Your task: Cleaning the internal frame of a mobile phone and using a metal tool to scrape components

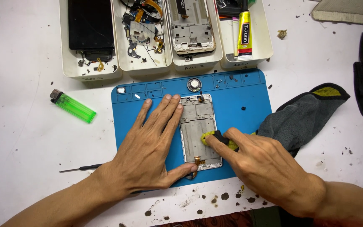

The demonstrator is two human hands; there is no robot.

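A bare phone frame (199, 130), silver-edged and stripped of its screen, lies lengthwise in the middle of a blue repair mat (236, 94), with a small orange flex tab at its near end. The left hand (152, 147) lies flat on the mat just left of the frame, fingers spread and pointing far, fingertips touching the frame's far left corner and the thumb stretched along its near edge. The right hand (261, 162) comes in from the right with its forefinger and thumb closed on a corner of a grey and yellow cloth (303, 115), pressing that corner onto the inside of the frame; the rest of the cloth trails off the mat's right edge. A small round speaker (194, 84) sits in a tray slot at the mat's far edge. On the white worktop (21, 138), a green lighter (73, 106) lies left of the mat and a thin screwdriver (80, 168) nearer, by the left wrist. Along the far side stand four white trays (91, 72) holding a dark screen, loose parts, another frame and a yellow glue tube (244, 33). The worktop is flecked with dark scorch marks
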